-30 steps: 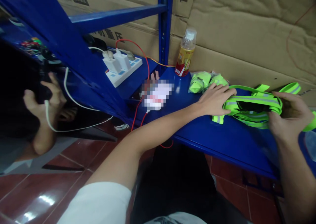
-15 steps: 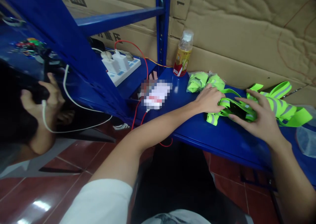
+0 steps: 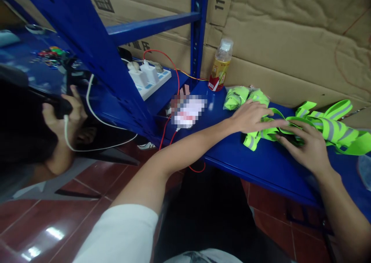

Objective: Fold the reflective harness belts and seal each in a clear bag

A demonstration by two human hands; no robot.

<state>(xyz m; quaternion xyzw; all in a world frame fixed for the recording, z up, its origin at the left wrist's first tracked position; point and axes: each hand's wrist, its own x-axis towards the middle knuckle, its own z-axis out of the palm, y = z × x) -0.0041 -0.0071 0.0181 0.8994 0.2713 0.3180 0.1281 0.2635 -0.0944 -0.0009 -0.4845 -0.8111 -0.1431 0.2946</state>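
A lime-green reflective strap [image 3: 251, 140] with grey stripes lies bunched on the blue shelf [image 3: 232, 160]. Over its left part is my left hand [image 3: 251, 116], fingers and thumb stretched out and touching the green band. My right hand [image 3: 311, 145] curls around the strap's folded middle from the right, thumb below and fingers above. Something dark shows inside that fold, partly hidden by the fingers. More reflective strap [image 3: 339, 129] spreads in loops beyond my right hand. Two clear-wrapped green bundles [image 3: 237, 97] sit just behind my left hand.
A bottle [image 3: 219, 68] with a red and yellow label stands by the cardboard [image 3: 284, 46]. Left of my arm are a blurred-out phone [image 3: 189, 110] on a red cable, a power strip [image 3: 156, 85] and a blue post [image 3: 95, 50]. Another person's hand [image 3: 68, 114] holds a dark device at left.
My left hand has loosened from a closed grip on the strap, its thumb now stretched right. The strap's opened fold has closed down under my right hand. The view has shifted slightly left.
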